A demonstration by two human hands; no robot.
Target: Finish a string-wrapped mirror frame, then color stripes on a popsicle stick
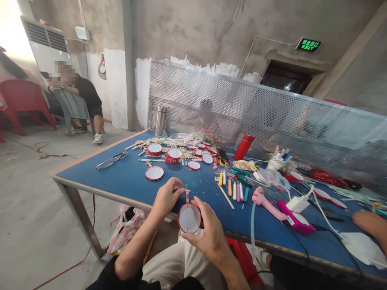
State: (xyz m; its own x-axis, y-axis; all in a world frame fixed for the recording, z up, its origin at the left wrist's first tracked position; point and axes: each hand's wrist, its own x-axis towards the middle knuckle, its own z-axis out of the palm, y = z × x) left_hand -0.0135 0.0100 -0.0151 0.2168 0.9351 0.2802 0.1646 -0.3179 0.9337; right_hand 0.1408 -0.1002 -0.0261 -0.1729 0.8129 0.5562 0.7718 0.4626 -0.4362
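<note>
My right hand grips a small round toy banjo by its red rim, thumb below and fingers on the far side. It has a pale disc face, a red string down the middle and a colour-striped stick neck pointing away from me. At the neck's end, my left hand is closed in a pinch beside a short crosspiece; what its fingertips hold is too small to make out. A similar red-rimmed disc with a stick lies on the blue table to the left.
Stacks of red-rimmed discs and loose wooden sticks lie farther back. Coloured glue sticks, a pink glue gun, a red bottle and cables are to the right. Glasses lie left. A perforated metal screen borders the table; another person's arm shows right.
</note>
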